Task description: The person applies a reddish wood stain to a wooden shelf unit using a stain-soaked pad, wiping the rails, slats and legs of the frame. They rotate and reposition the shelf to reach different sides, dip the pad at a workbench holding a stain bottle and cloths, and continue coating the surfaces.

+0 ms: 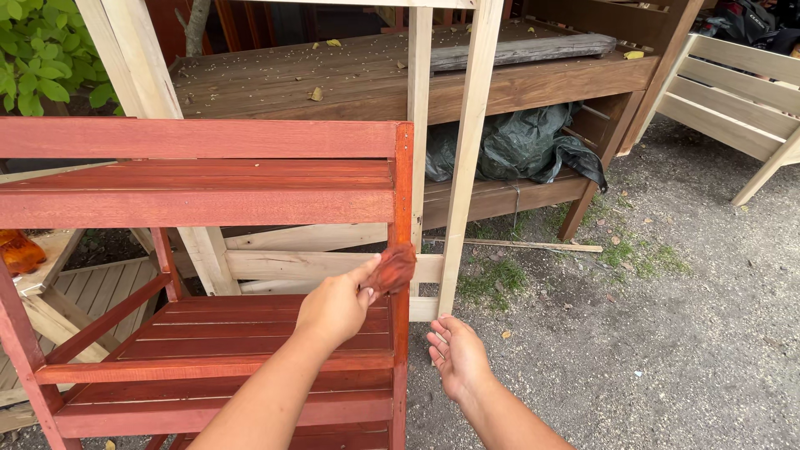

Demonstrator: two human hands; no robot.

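Your left hand (pixel 336 307) sits just left of frame centre, forearm coming up from the bottom edge at a slant toward the upper right. Wrist straight, back of the hand facing the camera. Thumb and fingertips pinched together at the hand's upper right, grip closed. Your right hand (pixel 457 354) is lower, right of centre, forearm entering from the bottom right. Palm turned up and left, fingers loosely curled and spread, holding nothing. Both arms bare. Hands near each other, not touching.

Soft, even daylight; sharp focus
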